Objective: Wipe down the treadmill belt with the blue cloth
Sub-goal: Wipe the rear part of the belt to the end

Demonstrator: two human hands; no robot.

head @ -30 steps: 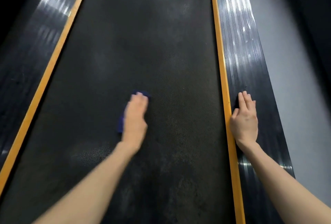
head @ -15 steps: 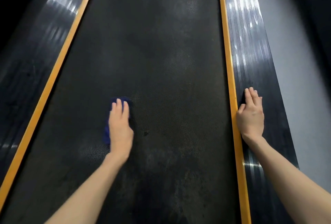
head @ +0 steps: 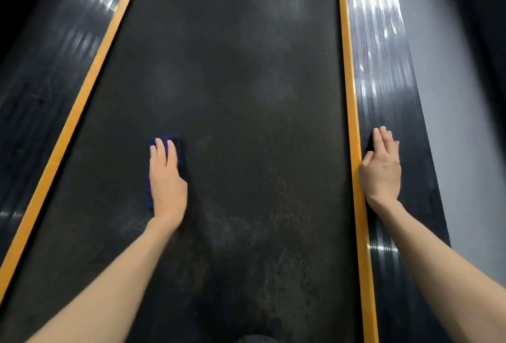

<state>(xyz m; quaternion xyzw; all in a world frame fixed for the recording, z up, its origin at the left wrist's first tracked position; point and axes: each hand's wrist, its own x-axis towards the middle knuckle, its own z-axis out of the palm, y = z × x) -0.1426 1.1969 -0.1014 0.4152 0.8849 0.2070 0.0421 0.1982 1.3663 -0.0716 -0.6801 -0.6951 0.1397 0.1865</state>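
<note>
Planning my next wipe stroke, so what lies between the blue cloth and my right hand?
Head view: only bare, smudged treadmill belt, then the orange strip beside the right hand. Nothing else lies between it and the blue cloth.

open treadmill belt [head: 246, 82] ahead
i see it run free beyond my left hand [head: 167, 183]; my right hand [head: 382, 172] lies on the right rail [head: 388, 90].

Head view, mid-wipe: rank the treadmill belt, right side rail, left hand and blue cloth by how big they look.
1. treadmill belt
2. right side rail
3. left hand
4. blue cloth: only its edges show round the hand pressing on it, so its true size is unsure.
</note>
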